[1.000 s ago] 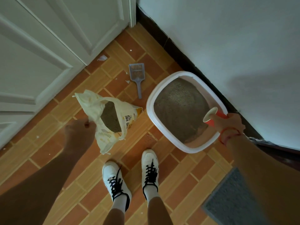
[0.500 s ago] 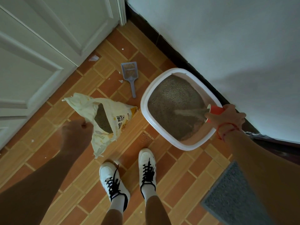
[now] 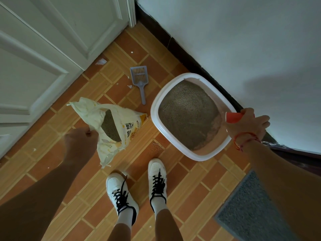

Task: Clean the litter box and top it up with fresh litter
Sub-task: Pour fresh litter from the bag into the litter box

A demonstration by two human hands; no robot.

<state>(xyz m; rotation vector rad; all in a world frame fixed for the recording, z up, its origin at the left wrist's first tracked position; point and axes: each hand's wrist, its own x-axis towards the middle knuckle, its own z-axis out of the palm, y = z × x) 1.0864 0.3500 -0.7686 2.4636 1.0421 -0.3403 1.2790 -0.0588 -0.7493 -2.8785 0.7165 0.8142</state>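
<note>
A white-rimmed litter box with a pink inside sits on the tiled floor against the wall. Grey-brown litter covers most of it; a pink strip shows bare at its near right. My right hand grips a red cup, tipped on its side over the box's right rim, mouth towards the litter. My left hand pinches the torn edge of an open yellow-white litter bag, holding it up; grey litter shows inside. A blue-grey slotted scoop lies on the floor beyond the box.
A white panelled door fills the left. A pale wall with a dark skirting board runs behind the box. A grey mat lies at the bottom right. My feet in white laced shoes stand just before the box. White scraps dot the tiles.
The red cup was tipped and litter poured out of it into the box; no stream shows now. My left hand keeps hold of the bag.
</note>
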